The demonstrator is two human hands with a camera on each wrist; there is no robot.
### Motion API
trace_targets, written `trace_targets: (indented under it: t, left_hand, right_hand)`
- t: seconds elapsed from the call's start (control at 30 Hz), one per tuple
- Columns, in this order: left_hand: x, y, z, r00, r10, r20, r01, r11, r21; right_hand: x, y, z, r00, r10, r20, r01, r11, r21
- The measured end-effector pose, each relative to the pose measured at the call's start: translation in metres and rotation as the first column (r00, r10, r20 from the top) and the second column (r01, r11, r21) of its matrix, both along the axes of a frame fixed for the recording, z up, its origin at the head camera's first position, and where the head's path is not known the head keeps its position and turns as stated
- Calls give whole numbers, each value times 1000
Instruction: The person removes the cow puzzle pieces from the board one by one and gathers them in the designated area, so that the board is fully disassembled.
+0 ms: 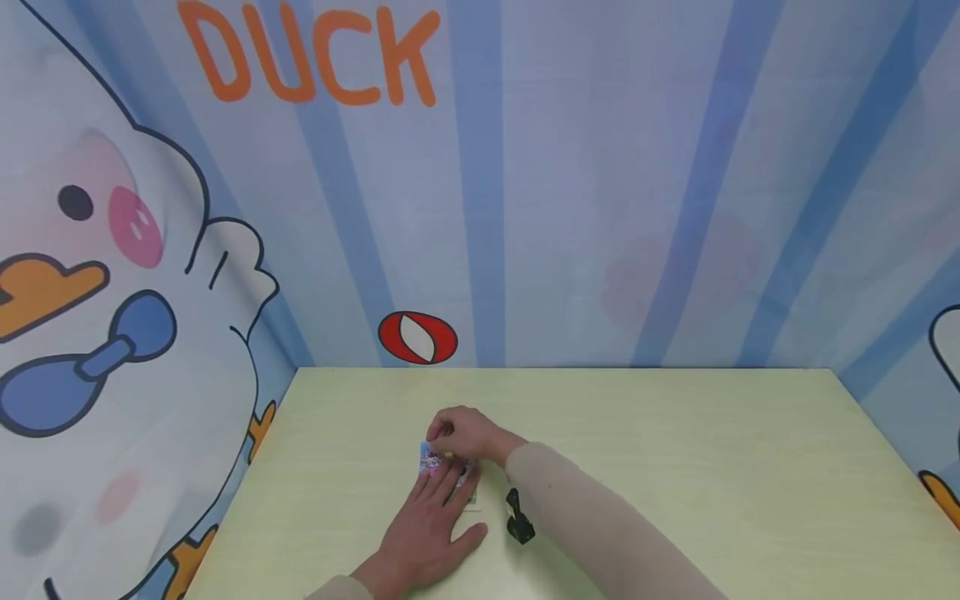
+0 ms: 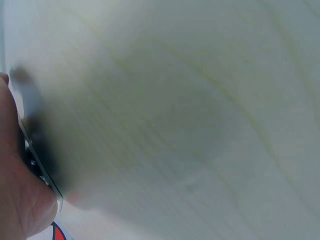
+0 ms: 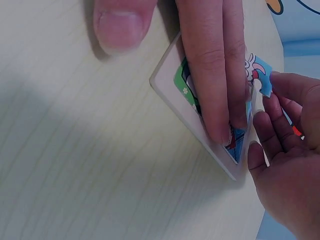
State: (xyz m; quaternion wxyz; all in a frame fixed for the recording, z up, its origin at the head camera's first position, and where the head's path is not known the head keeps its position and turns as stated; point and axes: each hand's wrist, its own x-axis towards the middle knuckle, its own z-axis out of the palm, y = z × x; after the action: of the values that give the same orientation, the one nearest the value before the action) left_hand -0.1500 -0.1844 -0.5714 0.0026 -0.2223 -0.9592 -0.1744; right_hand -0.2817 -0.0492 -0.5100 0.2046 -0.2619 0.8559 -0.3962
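A small jigsaw board with a pale frame (image 3: 162, 82) and a colourful cartoon picture lies on the table. My left hand (image 1: 429, 533) rests palm down over it, its straight fingers (image 3: 205, 65) spread across the picture and hiding much of it. At the board's far side, my right hand (image 1: 471, 433) pinches a light blue jigsaw piece (image 3: 265, 69) between thumb and fingertips. Part of a white rabbit with pink ears shows on that piece. In the left wrist view, the left hand (image 2: 22, 195) fills the left edge, beside a thin dark-looking edge.
The pale wood-grain table (image 1: 675, 467) runs back to a blue striped backdrop (image 1: 570, 183) with a printed duck (image 1: 187, 333) on the left. A small black object (image 1: 519, 518) shows beside the right sleeve (image 1: 592, 525).
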Motion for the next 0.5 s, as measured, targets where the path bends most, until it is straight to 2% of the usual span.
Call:
trace_targets:
  t: [0.3, 0.5]
  left_hand:
    - [1, 1, 4, 1000, -4, 0, 4, 1000, 8]
    - [1, 0, 1, 999, -9, -33, 9, 1000, 2]
  right_hand:
    - [0, -1, 0, 1000, -24, -1, 24, 1000, 5]
    - [-1, -1, 0, 1000, -30, -7, 30, 1000, 4]
